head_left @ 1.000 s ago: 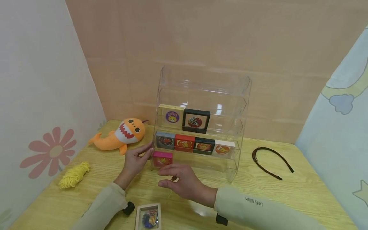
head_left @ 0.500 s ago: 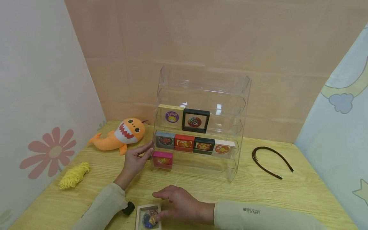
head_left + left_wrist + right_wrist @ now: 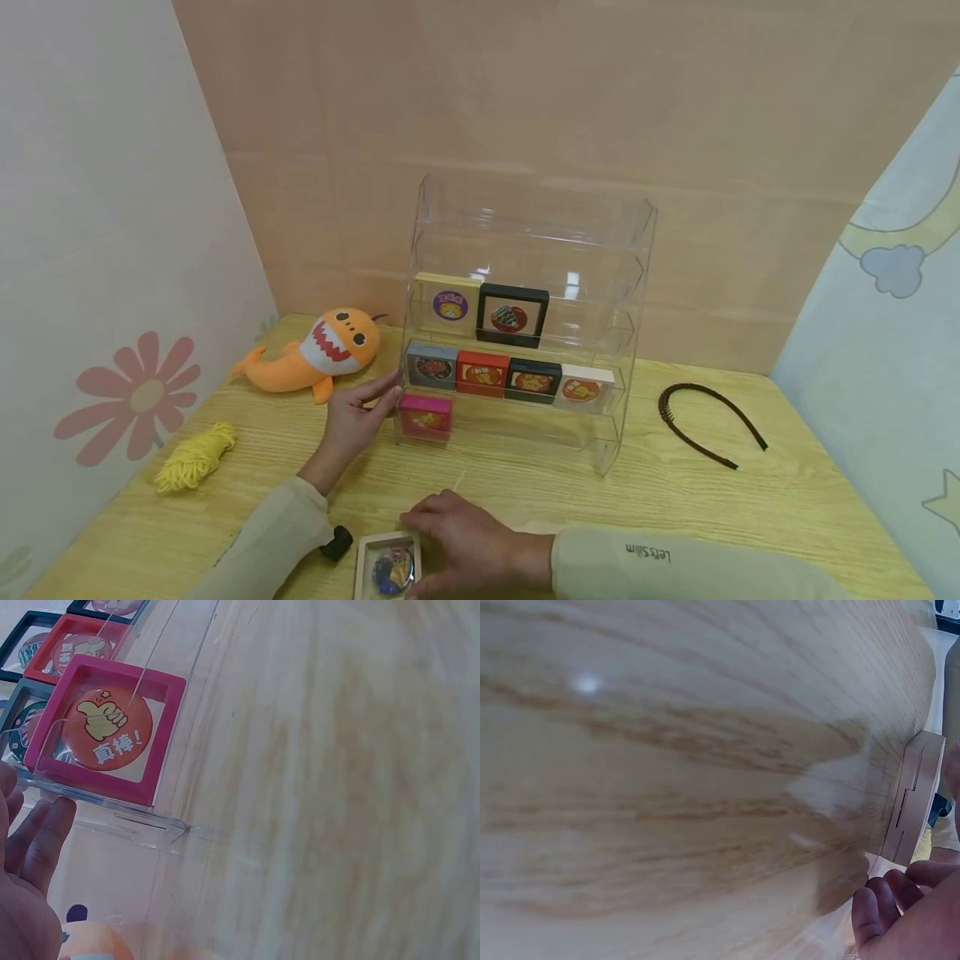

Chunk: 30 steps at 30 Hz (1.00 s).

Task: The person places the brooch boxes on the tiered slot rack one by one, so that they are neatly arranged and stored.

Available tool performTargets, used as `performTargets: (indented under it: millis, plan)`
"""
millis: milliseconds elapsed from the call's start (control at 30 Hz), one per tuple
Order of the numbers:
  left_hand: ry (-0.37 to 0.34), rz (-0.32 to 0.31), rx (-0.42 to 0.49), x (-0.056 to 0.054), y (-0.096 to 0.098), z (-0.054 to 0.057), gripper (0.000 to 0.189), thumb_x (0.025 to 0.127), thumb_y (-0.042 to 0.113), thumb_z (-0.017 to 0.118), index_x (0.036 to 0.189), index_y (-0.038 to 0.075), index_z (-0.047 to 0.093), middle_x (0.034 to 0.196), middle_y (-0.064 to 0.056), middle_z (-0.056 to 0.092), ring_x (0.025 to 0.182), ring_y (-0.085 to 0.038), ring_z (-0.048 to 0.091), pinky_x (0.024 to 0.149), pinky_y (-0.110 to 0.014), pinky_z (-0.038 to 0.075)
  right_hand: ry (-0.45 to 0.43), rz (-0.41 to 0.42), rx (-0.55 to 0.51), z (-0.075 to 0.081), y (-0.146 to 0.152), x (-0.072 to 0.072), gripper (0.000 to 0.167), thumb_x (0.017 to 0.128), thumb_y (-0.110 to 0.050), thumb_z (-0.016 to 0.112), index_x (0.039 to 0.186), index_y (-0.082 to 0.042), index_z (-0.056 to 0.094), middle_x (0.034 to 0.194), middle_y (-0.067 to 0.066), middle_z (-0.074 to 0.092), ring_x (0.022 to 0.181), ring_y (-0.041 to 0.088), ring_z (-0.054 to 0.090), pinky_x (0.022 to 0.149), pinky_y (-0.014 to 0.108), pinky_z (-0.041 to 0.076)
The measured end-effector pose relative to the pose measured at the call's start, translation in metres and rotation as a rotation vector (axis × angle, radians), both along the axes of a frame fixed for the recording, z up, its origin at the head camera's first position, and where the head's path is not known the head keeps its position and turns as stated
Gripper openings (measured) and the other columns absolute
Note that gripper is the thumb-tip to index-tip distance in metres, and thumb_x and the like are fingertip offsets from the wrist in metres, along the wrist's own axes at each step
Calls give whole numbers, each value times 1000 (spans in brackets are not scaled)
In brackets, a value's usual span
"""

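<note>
A clear acrylic display rack point(image 3: 517, 258) stands mid-table, with several small framed badges on its tiers. The pink framed badge point(image 3: 425, 417) sits at the left end of the lowest tier. My left hand point(image 3: 352, 425) touches the rack's left side beside it; in the left wrist view the visible fingers point(image 3: 43, 844) lie fairly straight. At the near edge, a light wooden frame point(image 3: 367, 550) with a blue badge lies on the table. My right hand point(image 3: 476, 546) spans the frame's right side, fingers by its far end and thumb by its near end. The right wrist view shows curved fingers point(image 3: 885, 904) close to the frame's edge.
An orange shark plush point(image 3: 292, 367) lies left of the rack, with a bundle of yellow yarn point(image 3: 195, 457) nearer. A dark red headband point(image 3: 697, 387) lies to the right. Walls stand behind and on both sides.
My right hand has come away from the pink framed badge, down and towards me, to the wooden frame. My left hand has stayed against the rack.
</note>
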<state>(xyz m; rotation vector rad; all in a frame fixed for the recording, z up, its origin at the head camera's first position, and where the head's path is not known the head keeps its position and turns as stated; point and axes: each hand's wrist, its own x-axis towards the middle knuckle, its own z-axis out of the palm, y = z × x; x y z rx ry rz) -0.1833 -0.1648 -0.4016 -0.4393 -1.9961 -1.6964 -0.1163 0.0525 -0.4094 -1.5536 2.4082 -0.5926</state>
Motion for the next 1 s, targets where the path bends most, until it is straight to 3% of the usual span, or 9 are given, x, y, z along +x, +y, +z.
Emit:
performTargets:
  millis: [467,1000]
  plan:
    - [33,-12,11,-1,0,-1,25,86,-11,62,111,-14,63,104,-26,63,81,-10,67,61,-31,57,-28,-5,27,1,-2,-1,65,83,-52,67,132,-12,55,125,-8,51,104,3,43,83,15,44]
    - [24,-18,10,-1,0,-2,26,86,-12,61,112,-15,61,106,-27,62,82,-10,67,62,-32,57,-29,-38,39,-2,-3,-2,61,83,-55,65,127,-13,59,116,-11,53,98,0,43,78,11,43]
